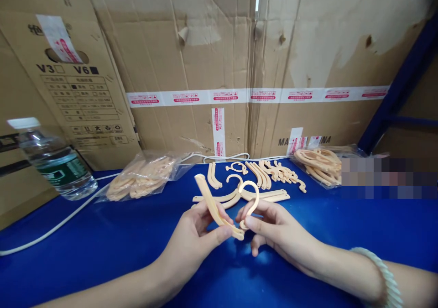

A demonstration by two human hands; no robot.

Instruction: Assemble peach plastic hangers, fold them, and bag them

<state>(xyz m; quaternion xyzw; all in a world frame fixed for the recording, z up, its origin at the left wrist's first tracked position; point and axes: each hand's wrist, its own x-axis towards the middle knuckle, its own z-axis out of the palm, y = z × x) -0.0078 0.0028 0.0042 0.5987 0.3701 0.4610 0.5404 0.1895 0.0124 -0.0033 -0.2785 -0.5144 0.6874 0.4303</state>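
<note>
My left hand [191, 237] is closed around a pale beige curved hanger arm [212, 210], its wide end pointing up and its narrow end toward my other hand. Between the thumb and fingers of my right hand [277, 226] is a beige hanger hook [257, 197], curved end up. The hook's base is close beside the arm's narrow end; I cannot tell whether they touch. Just behind my hands lies a hanger [273, 195] with its arms spread, partly hidden. Further back are loose hanger arms [213, 176], more arms [259, 175] and a pile of small hooks [285, 175].
On the blue table [130, 248], a bag of beige pieces [143, 175] lies left and another bag [318, 164] right. A water bottle [56, 162] stands far left, near a white cable [65, 223]. Cardboard cartons [185, 130] wall off the back; a blue post [393, 84] rises right.
</note>
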